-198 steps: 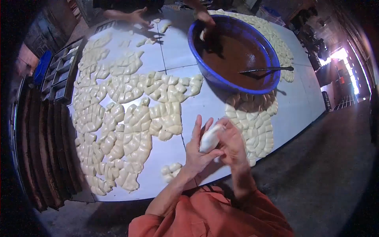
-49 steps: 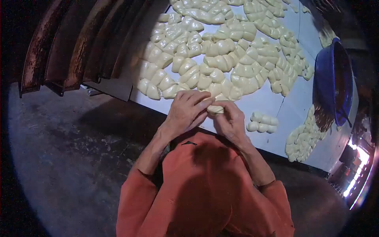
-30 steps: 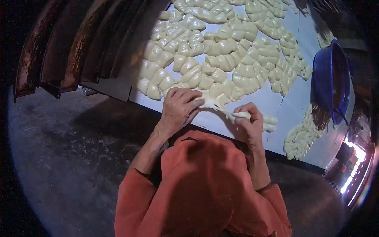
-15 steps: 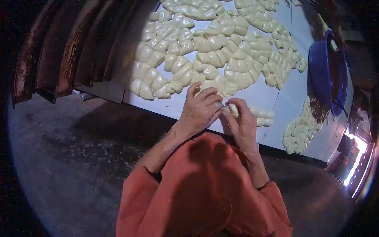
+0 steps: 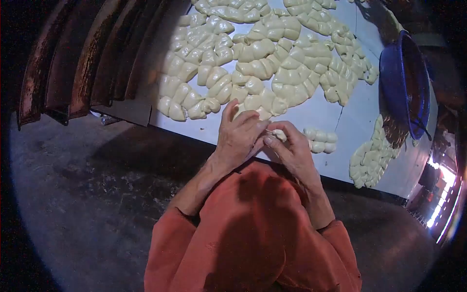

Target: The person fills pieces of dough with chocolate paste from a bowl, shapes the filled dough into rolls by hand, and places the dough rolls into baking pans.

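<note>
My right hand (image 5: 295, 152) pinches a small pale piece of dough (image 5: 279, 135) between thumb and fingers. Close against it, my left hand (image 5: 238, 135) has its thumb and forefinger at the same piece, the outer fingers raised and spread; the grip itself is partly hidden. Beyond the hands, glossy dough pieces (image 5: 253, 68) cover much of the white tabletop (image 5: 187, 132), many pressed together in clumps. Just right of my right hand lies a small block of rounded dough pieces (image 5: 321, 140).
A blue basin (image 5: 395, 80) stands tilted at the table's right side. In front of it lies a flat braided-looking sheet of dough (image 5: 372, 155). Curved, rusty metal channels (image 5: 87, 68) rise at the left. Concrete floor (image 5: 97, 194) shows below the table.
My hands have shifted slightly left, and the right has turned a little, showing more of the dough piece. The whole view has also moved slightly.
</note>
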`<state>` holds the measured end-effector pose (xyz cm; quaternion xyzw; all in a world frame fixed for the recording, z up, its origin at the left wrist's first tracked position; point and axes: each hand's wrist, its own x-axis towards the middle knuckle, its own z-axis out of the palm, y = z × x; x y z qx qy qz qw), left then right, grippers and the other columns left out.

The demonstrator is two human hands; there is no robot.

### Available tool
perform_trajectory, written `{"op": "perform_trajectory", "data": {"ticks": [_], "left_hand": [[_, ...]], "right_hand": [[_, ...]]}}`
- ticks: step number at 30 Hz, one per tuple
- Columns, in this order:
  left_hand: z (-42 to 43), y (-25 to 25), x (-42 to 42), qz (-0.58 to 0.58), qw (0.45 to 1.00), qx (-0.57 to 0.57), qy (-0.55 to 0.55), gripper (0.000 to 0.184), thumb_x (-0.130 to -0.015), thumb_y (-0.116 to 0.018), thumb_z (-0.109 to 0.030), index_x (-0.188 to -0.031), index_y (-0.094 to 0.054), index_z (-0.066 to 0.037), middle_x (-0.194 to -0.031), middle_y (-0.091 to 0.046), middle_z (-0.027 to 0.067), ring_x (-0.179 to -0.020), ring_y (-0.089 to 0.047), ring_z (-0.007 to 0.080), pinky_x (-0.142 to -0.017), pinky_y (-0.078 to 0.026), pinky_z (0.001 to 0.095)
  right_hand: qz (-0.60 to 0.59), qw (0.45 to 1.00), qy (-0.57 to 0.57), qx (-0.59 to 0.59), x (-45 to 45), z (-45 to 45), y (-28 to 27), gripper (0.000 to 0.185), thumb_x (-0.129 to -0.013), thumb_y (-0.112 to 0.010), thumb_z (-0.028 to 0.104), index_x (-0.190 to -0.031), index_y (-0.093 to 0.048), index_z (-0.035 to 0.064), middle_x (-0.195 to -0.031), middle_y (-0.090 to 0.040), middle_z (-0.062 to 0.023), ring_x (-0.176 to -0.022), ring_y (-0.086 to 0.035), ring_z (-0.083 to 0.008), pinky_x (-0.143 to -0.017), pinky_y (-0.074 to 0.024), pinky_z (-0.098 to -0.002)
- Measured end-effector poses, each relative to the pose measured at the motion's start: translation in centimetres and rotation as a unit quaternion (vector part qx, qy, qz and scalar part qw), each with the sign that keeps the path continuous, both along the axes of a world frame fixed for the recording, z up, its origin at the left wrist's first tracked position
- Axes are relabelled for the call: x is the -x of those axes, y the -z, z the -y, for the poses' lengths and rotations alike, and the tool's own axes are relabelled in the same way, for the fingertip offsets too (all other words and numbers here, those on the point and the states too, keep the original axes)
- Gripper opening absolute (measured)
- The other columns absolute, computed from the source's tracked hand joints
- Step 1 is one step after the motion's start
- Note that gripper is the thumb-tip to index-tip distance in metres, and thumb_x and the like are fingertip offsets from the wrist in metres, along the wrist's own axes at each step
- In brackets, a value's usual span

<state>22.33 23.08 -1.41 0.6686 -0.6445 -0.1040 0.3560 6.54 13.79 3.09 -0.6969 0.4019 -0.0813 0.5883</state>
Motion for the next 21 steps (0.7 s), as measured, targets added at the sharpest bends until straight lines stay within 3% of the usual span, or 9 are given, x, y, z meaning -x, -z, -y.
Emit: {"op": "perform_trajectory", "data": {"ticks": [3, 7, 9, 10, 14, 16, 18, 20, 21], "left_hand": [[-0.4, 0.2, 0.1, 0.025, 1.0, 0.0, -0.004, 0.019, -0.077, -0.078, -0.023, -0.091, -0.071, -0.013, -0.09, -0.068, 0.0025, -0.099, -0.064, 0.0181, -0.11, -0.033, 0.0571], [-1.3, 0.3, 0.4, 0.045, 0.999, -0.003, 0.005, 0.019, -0.079, -0.077, -0.022, -0.095, -0.071, -0.014, -0.091, -0.067, -0.0013, -0.102, -0.062, 0.0173, -0.11, -0.032, 0.057], [-1.8, 0.8, 0.1, 0.059, 0.998, -0.002, -0.018, 0.019, -0.08, -0.077, -0.022, -0.096, -0.071, -0.015, -0.092, -0.067, -0.0019, -0.103, -0.061, 0.0174, -0.111, -0.032, 0.057], [-2.2, 1.2, 0.0, 0.071, 0.996, -0.001, -0.044, 0.018, -0.081, -0.076, -0.023, -0.097, -0.071, -0.015, -0.093, -0.067, -0.0026, -0.105, -0.061, 0.0175, -0.111, -0.031, 0.0571], [-3.7, -0.2, 0.2, 0.042, 0.995, -0.09, -0.019, 0.051, -0.081, -0.077, -0.032, -0.128, -0.063, -0.019, -0.124, -0.063, 0.0045, -0.121, -0.057, 0.0242, -0.113, -0.023, 0.0615], [-3.6, -1.7, 1.2, 0.106, 0.986, -0.129, -0.023, 0.087, -0.077, -0.077, -0.054, -0.145, -0.047, -0.009, -0.148, -0.043, 0.0217, -0.136, -0.046, 0.0349, -0.116, -0.01, 0.0666], [-2.6, -3.5, 2.6, 0.099, 0.99, -0.081, -0.058, 0.094, -0.073, -0.079, -0.056, -0.146, -0.045, -0.008, -0.15, -0.041, 0.0239, -0.139, -0.041, 0.0389, -0.116, -0.011, 0.0671], [-0.7, -5.5, 4.0, -0.048, 0.995, -0.072, -0.04, 0.091, -0.075, -0.079, -0.053, -0.15, -0.044, -0.017, -0.154, -0.037, 0.0223, -0.14, -0.041, 0.0351, -0.117, -0.009, 0.0647], [0.7, -6.4, 4.7, -0.101, 0.993, -0.052, -0.04, 0.073, -0.078, -0.081, -0.043, -0.138, -0.057, -0.01, -0.141, -0.056, 0.0183, -0.127, -0.057, 0.0305, -0.118, -0.019, 0.0585]], "right_hand": [[0.022, 0.997, -0.034, 0.073, 0.2, 0.0, 0.1, 0.023, -0.091, -0.068, 0.012, -0.11, -0.064, -0.0003, -0.103, -0.068, -0.0176, -0.092, -0.069, -0.031, -0.081, -0.0543, -0.036], [0.05, 0.994, -0.049, 0.081, 1.5, 0.0, 0.3, 0.02, -0.088, -0.069, 0.009, -0.106, -0.066, 0.0002, -0.1, -0.07, -0.0134, -0.09, -0.069, -0.025, -0.079, -0.054, -0.0327], [0.068, 0.976, 0.009, -0.208, 2.6, 0.2, -1.1, 0.019, -0.084, -0.071, 0.005, -0.101, -0.067, 0.0008, -0.097, -0.07, -0.0097, -0.088, -0.068, -0.0203, -0.078, -0.0539, -0.0307], [0.068, 0.976, 0.01, -0.208, 3.5, 0.5, -1.9, 0.019, -0.084, -0.071, 0.005, -0.101, -0.067, 0.0008, -0.097, -0.07, -0.0097, -0.088, -0.068, -0.0203, -0.078, -0.0539, -0.0307], [0.266, 0.913, 0.131, -0.281, 6.1, 2.3, -3.0, 0.033, -0.081, -0.072, 0.007, -0.113, -0.066, -0.0006, -0.105, -0.068, -0.0111, -0.093, -0.067, -0.0195, -0.081, -0.0553, -0.0316], [0.228, 0.9, 0.168, -0.33, 6.3, 3.5, -3.1, 0.046, -0.087, -0.068, 0.012, -0.13, -0.058, 0.0003, -0.112, -0.068, -0.0121, -0.1, -0.067, -0.019, -0.084, -0.0565, -0.0331], [0.259, 0.895, 0.166, -0.322, 6.7, 3.6, -1.9, 0.051, -0.093, -0.064, 0.013, -0.14, -0.051, 0.0023, -0.114, -0.068, -0.0118, -0.1, -0.068, -0.0181, -0.081, -0.0584, -0.0312], [0.192, 0.903, 0.18, -0.339, 6.8, 3.6, -1.5, 0.044, -0.096, -0.063, 0.013, -0.138, -0.053, 0.0031, -0.112, -0.068, -0.0102, -0.09, -0.07, -0.0156, -0.073, -0.0588, -0.0259], [0.179, 0.914, 0.169, -0.324, 6.9, 3.4, -1.5, 0.041, -0.098, -0.063, 0.015, -0.136, -0.054, 0.0035, -0.109, -0.069, -0.0086, -0.08, -0.07, -0.0136, -0.064, -0.0582, -0.0223]]}}
